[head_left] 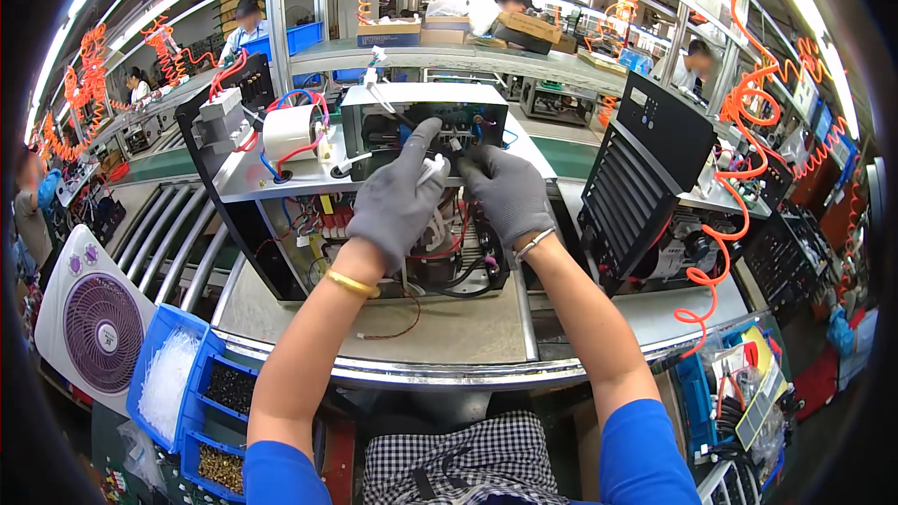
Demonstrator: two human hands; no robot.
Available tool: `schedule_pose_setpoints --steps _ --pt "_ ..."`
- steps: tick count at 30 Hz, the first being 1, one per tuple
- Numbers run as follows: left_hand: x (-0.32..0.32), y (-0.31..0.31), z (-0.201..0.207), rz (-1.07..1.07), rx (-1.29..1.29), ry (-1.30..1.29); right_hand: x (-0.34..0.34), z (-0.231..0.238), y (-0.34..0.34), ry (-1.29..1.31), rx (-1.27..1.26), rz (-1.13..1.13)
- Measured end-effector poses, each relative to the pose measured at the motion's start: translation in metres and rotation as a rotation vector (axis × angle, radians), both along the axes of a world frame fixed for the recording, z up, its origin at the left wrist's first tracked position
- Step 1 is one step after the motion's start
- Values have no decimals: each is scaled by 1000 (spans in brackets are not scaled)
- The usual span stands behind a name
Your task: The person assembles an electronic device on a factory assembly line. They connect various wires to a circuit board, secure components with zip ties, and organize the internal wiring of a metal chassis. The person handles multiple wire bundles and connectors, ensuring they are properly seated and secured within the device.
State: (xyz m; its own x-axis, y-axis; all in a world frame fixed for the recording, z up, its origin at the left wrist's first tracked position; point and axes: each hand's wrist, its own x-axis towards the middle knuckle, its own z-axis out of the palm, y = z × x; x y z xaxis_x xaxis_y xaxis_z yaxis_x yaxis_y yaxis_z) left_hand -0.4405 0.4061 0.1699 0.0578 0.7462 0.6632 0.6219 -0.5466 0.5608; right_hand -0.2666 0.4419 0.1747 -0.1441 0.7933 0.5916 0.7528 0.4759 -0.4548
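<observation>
Both my hands wear grey gloves and are at an opened machine (234, 189) with a metal frame and exposed wiring. My left hand (398, 201) is in front of the metal control box (426, 95), its index finger stretched up into the opening. A small white piece (434, 168) shows by its thumb, seemingly pinched there. My right hand (510, 192) is beside it, fingers curled into the box's lower right; whatever they hold is hidden. Left of the box, a white cylinder (292, 134) with red and blue wires lies on the machine's top plate. Black cables and a fan area show below my hands.
A second machine with a black louvred panel (631, 182) stands at right, under coiled orange air hoses (716, 271). At left are rollers (178, 238), a fan (101, 327) and blue bins (168, 379) of small parts. A tool tray (697, 402) is lower right. Co-workers are beyond.
</observation>
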Motion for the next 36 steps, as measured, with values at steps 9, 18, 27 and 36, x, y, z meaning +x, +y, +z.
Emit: schedule_pose_setpoints --steps 9,18,27,36 --pt "14 18 -18 145 -129 -6 21 -13 1 83 -60 238" --pt "1 23 -27 -39 -247 -231 24 -15 14 95 -150 478" --pt "-8 33 -27 45 -201 -144 3 -13 11 171 -213 295" --pt "-20 44 -38 68 -294 -172 -27 -10 24 -148 80 -225"
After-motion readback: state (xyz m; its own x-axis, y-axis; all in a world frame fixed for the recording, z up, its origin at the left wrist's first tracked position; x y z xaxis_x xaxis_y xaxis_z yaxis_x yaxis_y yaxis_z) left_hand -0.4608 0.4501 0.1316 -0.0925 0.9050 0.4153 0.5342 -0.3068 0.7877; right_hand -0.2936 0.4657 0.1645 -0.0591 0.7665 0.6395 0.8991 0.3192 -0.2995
